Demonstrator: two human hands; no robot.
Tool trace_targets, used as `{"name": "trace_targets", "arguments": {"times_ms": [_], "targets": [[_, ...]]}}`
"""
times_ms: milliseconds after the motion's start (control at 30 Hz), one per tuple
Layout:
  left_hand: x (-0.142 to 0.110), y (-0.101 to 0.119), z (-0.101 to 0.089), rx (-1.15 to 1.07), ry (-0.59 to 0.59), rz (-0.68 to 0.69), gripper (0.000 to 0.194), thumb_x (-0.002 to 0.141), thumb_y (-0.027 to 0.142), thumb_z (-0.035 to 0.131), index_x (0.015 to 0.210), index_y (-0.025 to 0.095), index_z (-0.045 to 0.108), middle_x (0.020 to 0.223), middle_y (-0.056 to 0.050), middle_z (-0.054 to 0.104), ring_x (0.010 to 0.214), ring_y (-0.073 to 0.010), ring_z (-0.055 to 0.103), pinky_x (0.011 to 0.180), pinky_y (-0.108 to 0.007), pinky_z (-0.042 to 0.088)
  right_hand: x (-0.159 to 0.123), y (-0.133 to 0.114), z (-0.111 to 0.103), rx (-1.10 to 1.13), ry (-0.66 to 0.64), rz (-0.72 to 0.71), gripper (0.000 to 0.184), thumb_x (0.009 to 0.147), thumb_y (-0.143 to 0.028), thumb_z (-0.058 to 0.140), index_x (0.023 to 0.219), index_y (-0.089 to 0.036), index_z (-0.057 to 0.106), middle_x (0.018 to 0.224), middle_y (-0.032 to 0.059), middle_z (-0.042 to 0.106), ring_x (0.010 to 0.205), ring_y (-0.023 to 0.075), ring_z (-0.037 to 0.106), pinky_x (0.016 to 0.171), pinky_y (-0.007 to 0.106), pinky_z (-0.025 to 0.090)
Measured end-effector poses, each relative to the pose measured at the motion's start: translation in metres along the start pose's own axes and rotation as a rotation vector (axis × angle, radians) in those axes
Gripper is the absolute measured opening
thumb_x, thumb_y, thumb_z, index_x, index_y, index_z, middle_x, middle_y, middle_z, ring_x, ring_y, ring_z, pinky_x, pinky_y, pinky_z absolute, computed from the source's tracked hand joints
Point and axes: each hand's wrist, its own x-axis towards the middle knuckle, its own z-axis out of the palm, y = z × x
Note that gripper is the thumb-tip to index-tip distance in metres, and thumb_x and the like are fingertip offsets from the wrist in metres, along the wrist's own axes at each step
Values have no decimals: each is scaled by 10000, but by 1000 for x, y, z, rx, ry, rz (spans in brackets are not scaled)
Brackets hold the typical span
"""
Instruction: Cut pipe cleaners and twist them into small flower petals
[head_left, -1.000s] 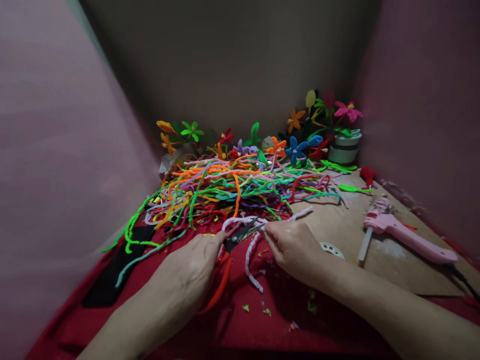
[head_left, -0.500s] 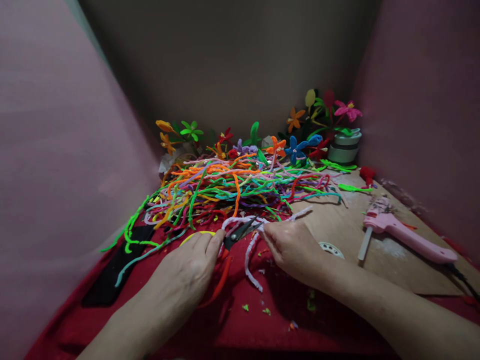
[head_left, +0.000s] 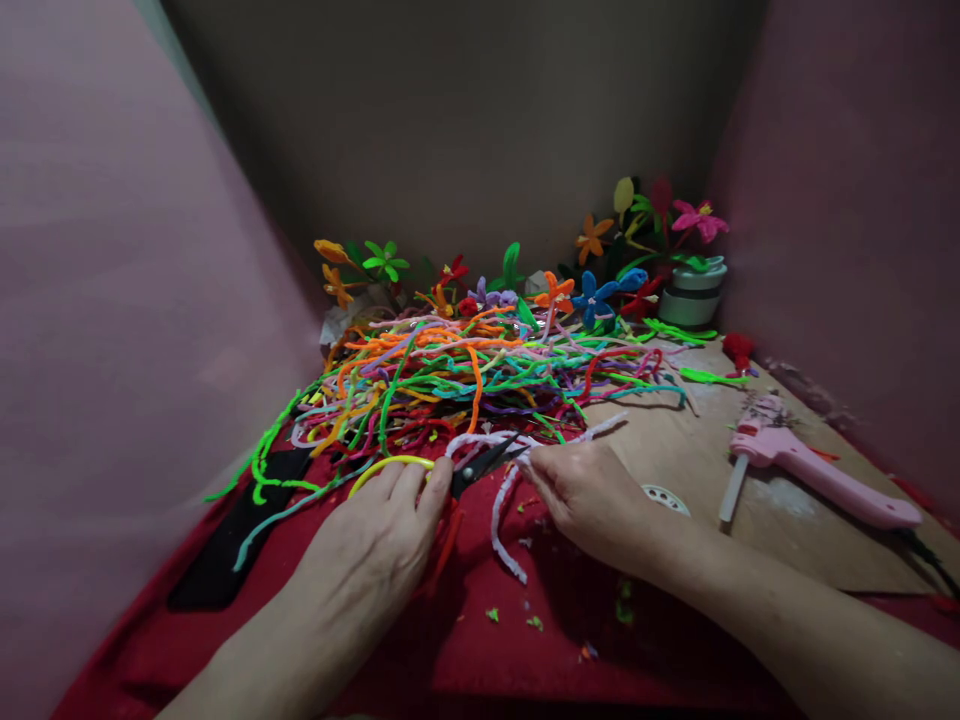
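Note:
My left hand [head_left: 401, 510] grips scissors [head_left: 480, 468] with a yellow handle and dark blades pointing right. The blades reach to pale lilac pipe cleaners [head_left: 504, 530] beside my right hand. My right hand [head_left: 581, 490] is closed in a pinch on these lilac pipe cleaners; one end hangs down toward the cloth and another sticks out to the upper right. Under my left hand shows part of a red-orange strip [head_left: 448, 545]. Just beyond both hands lies a heap of coloured pipe cleaners [head_left: 442, 365].
A pink glue gun [head_left: 825, 475] rests on a brown board [head_left: 697, 440] at right, near a white spool [head_left: 666, 499]. A black flat object [head_left: 217, 560] lies at left. Pipe-cleaner flowers [head_left: 596, 297] and a pale pot [head_left: 691, 295] stand along the back. Scraps dot the red cloth [head_left: 525, 660].
The scissor blades have come closer together, and more of the yellow handle shows above my left hand. My right hand stays nearly in place with the lilac pipe cleaners.

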Motion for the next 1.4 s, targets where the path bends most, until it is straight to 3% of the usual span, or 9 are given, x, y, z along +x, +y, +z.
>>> {"name": "trace_targets", "arguments": {"times_ms": [867,1400], "targets": [[-4,-3,3,3,-24,33,507,769,2,310,1259,97,395,966,-120,574,882,-232,543,770,-385,461,0,1,0,-60,2,-58,212,813,-135,435,658,-153,577,580,33,599,495,119,458,495,268,186],[0,-3,-6,-28,-53,39,484,757,-10,288,1205,65,455,935,-138,586,859,-235,549,771,-401,475,-1,3,0,-65,7,-96,196,802,-125,440,663,-154,575,610,38,620,518,128,494,503,271,190]]}}
